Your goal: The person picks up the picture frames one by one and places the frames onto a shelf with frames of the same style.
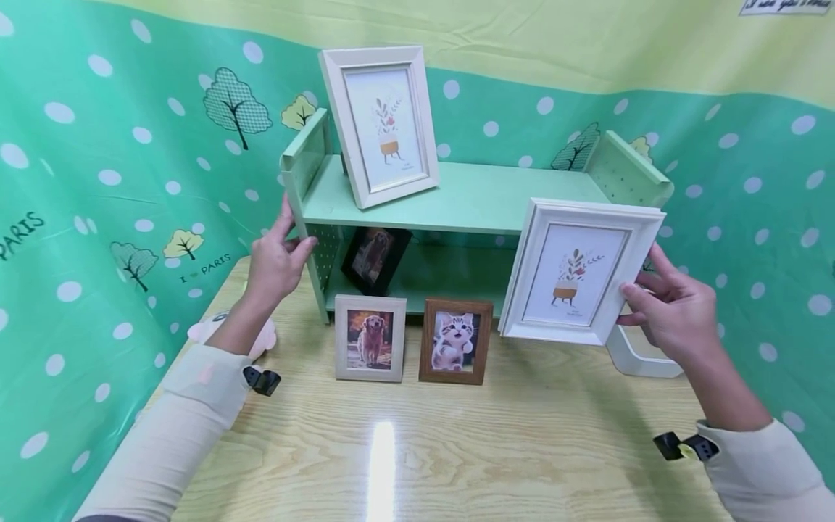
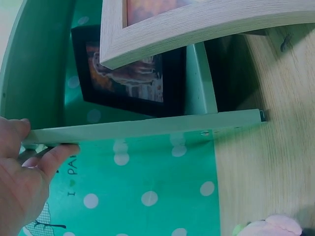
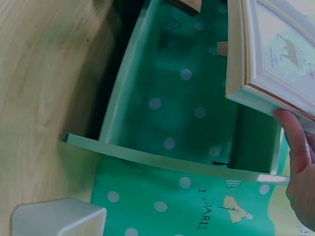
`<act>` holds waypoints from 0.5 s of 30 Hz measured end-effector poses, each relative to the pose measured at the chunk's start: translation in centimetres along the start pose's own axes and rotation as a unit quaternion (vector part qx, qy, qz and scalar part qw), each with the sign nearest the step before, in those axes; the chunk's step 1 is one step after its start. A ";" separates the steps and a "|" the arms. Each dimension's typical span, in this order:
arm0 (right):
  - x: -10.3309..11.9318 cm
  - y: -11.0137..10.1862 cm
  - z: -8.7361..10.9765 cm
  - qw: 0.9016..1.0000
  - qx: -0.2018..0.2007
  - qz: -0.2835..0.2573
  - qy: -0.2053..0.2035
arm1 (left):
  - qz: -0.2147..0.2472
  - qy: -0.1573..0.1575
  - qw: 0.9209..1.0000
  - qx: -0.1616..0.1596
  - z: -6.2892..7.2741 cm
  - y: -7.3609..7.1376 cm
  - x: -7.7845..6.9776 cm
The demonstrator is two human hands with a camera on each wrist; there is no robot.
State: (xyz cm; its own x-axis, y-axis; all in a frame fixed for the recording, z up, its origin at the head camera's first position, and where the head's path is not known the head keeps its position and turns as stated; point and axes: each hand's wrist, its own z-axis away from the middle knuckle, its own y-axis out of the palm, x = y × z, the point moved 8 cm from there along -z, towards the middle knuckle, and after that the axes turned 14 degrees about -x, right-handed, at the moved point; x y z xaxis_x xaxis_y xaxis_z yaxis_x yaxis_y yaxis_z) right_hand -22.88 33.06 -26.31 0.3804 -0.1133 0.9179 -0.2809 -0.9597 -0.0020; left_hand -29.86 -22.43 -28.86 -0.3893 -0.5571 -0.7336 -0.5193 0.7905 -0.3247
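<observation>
A light green two-tier shelf [image 1: 476, 194] stands on the wooden table. My left hand [image 1: 275, 264] grips the front edge of its left side panel [image 2: 147, 126], thumb and fingers on either side. In my right hand [image 1: 681, 312] is a white photo frame [image 1: 518, 290] with a potted-plant print, pinched at its right edge and held up before the shelf's right part. Another white photo frame [image 1: 427, 156] leans back on the top tier at the left. Inside the lower tier a black photo frame [image 1: 355, 257] with a dog picture sits tilted.
A pale frame [image 1: 370, 373] with a dog picture and a brown frame [image 1: 454, 377] with a kitten picture stand before the shelf. At right is a white rounded object [image 1: 642, 365], partly hidden. A pink plush-like thing [image 1: 264, 337] lies behind my left forearm. A patterned green cloth [image 1: 98, 239] hangs behind.
</observation>
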 end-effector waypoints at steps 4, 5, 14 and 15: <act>0.9 0.1 -0.5 1.000 -0.001 0.009 -0.013 | -0.002 0.001 1.000 -0.003 0.0 -0.1 0.0; 1.1 0.1 -0.6 1.000 -0.001 0.008 -0.014 | -0.003 0.001 1.000 -0.003 0.0 -0.1 -0.1; 2.8 0.4 -1.3 0.998 -0.004 0.055 -0.035 | -0.008 0.004 1.000 -0.006 0.1 0.0 -0.2; 3.0 0.4 -1.4 0.998 -0.006 0.050 -0.034 | -0.009 0.003 1.000 -0.006 0.1 -0.1 -0.2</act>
State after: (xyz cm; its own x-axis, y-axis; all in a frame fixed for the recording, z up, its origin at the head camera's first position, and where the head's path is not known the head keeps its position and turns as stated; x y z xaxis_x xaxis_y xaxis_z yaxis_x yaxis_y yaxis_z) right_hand -23.10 32.70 -23.03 0.4097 -0.2255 0.8839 -0.3300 -0.9400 -0.0868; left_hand -29.71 -22.35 -28.73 -0.3847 -0.5724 -0.7241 -0.5347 0.7777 -0.3307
